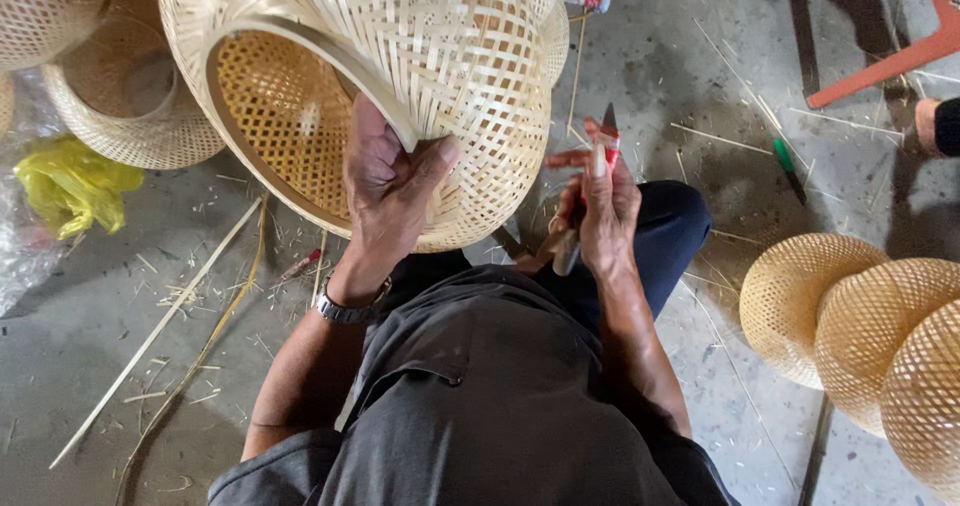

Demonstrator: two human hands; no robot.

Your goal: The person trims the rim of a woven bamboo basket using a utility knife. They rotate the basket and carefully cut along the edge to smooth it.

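The left hand (385,191) grips the rim of a woven bamboo basket (400,86), thumb outside, fingers curled inside, holding it tilted above the lap. Just beside it, the right hand (598,211) closes its fingers around red-handled shears (606,138), blade pointing up. Bamboo strips (160,326) litter the concrete floor (90,316).

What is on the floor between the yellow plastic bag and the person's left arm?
In the head view, long thin bamboo strips and small shavings lie on the grey floor between the yellow plastic bag and the left arm.
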